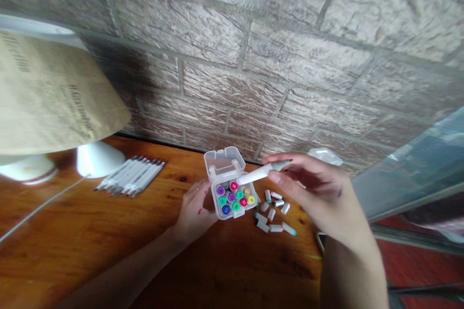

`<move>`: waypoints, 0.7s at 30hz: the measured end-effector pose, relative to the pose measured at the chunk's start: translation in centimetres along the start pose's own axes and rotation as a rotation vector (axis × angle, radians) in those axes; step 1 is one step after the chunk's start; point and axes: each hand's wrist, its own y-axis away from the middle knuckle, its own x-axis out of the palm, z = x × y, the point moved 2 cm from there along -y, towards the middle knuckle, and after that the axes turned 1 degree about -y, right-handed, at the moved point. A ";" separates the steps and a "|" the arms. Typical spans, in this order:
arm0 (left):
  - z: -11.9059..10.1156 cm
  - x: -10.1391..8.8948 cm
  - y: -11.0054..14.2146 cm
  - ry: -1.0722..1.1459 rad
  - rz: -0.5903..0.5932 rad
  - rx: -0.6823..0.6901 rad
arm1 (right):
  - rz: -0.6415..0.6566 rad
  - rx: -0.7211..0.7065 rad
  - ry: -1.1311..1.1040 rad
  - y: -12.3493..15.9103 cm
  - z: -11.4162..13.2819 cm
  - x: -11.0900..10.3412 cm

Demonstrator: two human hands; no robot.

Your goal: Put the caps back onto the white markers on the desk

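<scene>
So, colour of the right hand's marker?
The marker is white with a grey end; head view.

On the bench [174, 270], markers [132, 176] are laid beside the lamp [61, 101] at left; caps [271, 215] are scattered right of the box [237, 213], backed by the wall [210, 91].

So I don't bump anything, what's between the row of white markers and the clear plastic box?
In the head view, the left hand, holding the box, and brown wooden table.

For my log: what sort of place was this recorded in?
Probably a desk corner indoors, perhaps at home or in a café; I can't tell which. A wooden table stands against a brick-patterned wall, with a shaded lamp on it.
</scene>
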 end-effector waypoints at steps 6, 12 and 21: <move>0.0 -0.1 -0.1 0.002 -0.029 0.036 | 0.193 0.004 0.259 -0.4 -2.0 2.4; 0.5 0.2 -0.1 0.040 -0.022 -0.028 | 0.194 0.068 0.232 -0.5 -2.6 3.0; 0.8 0.3 0.2 0.191 0.086 -0.072 | 0.095 0.532 -0.200 -2.1 -7.6 2.8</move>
